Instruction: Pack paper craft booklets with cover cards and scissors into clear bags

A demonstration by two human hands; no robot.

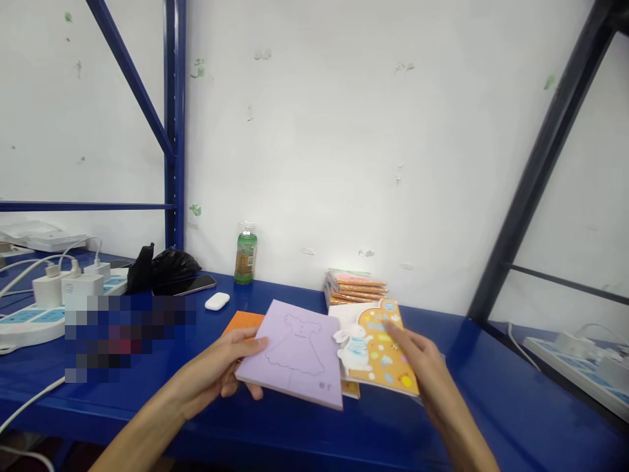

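Observation:
My left hand grips a purple paper pad by its left side, thumb on top and fingers beneath. A line drawing of a dress shows on the pad's top sheet. My right hand holds an orange card with a white rabbit and coloured shapes on it, thumb over its face. The card's left edge lies close beside the pad. Behind the pad an orange sheet shows in part. A yellowish piece peeks out below, between pad and card, mostly hidden.
A stack of orange-edged packets stands against the wall. Farther left are a green-labelled bottle, a white earbud case, a dark phone, a black plastic bag and a power strip with chargers and cables.

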